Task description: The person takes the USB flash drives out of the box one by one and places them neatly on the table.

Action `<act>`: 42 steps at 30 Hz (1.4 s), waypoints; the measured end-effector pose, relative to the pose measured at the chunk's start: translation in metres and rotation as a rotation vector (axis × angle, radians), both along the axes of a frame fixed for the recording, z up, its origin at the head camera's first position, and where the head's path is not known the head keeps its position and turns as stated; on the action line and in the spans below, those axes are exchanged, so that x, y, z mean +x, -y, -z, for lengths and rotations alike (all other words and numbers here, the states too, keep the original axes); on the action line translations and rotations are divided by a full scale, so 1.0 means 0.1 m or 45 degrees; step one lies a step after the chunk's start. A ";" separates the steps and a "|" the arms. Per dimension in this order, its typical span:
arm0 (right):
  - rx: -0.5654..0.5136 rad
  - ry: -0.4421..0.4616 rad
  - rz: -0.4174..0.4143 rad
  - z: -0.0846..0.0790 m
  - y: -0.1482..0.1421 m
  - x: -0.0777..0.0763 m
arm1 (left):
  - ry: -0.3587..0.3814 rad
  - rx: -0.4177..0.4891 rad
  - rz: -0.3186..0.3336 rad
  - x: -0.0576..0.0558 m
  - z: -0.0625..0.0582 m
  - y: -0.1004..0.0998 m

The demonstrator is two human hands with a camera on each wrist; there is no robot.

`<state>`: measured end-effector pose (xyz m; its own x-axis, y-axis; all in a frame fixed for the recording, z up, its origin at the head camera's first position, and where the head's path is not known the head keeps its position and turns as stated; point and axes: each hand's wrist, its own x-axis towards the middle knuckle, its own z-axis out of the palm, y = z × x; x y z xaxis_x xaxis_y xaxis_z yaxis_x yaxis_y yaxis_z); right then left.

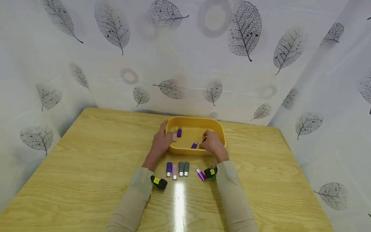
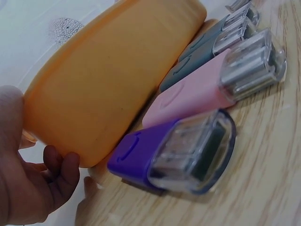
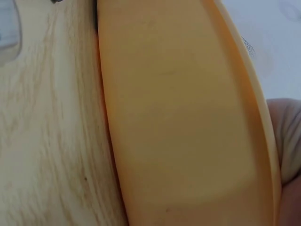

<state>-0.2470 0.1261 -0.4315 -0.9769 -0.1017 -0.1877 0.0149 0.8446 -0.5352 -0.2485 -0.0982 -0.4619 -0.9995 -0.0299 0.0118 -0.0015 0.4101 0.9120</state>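
A yellow plastic tray (image 1: 191, 151) stands toward the back of the table. My left hand (image 1: 160, 141) grips its left end, thumb over the rim and fingers against the outside. Over the tray's right part, my right hand (image 1: 214, 143) reaches in and pinches a dark purple USB stick (image 1: 204, 139), mostly hidden by the fingers. Close by in the tray lies another purple USB stick (image 1: 194, 145). At the tray's left end are a pink stick (image 1: 174, 137), a purple one (image 1: 179, 132) and a partly covered green one. The right wrist view shows mainly the tray's outer wall (image 3: 178, 113).
In front of the tray lie a purple USB stick (image 2: 141, 150), a pink one (image 2: 188, 89) and two grey ones (image 1: 184, 169). A shiny purple stick (image 1: 200, 174) rests farther right, near a green item (image 1: 213, 178) partly hidden by the right wrist strap. Leaf-patterned curtains (image 1: 185, 64) surround the table.
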 end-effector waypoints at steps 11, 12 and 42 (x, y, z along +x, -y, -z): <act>-0.023 -0.026 0.036 -0.04 0.03 0.02 | -0.005 -0.024 -0.011 -0.02 -0.01 0.00; -0.032 -0.032 0.037 -0.03 0.03 0.02 | 0.000 -0.021 -0.012 -0.02 -0.01 0.01; -0.140 -0.264 0.007 0.01 -0.02 0.07 | 0.031 -0.011 -0.008 -0.02 0.01 0.01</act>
<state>-0.2399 0.1277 -0.4324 -0.9940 -0.1050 0.0293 -0.1007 0.7813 -0.6160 -0.2501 -0.0995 -0.4631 -0.9993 -0.0366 -0.0119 -0.0261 0.4178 0.9082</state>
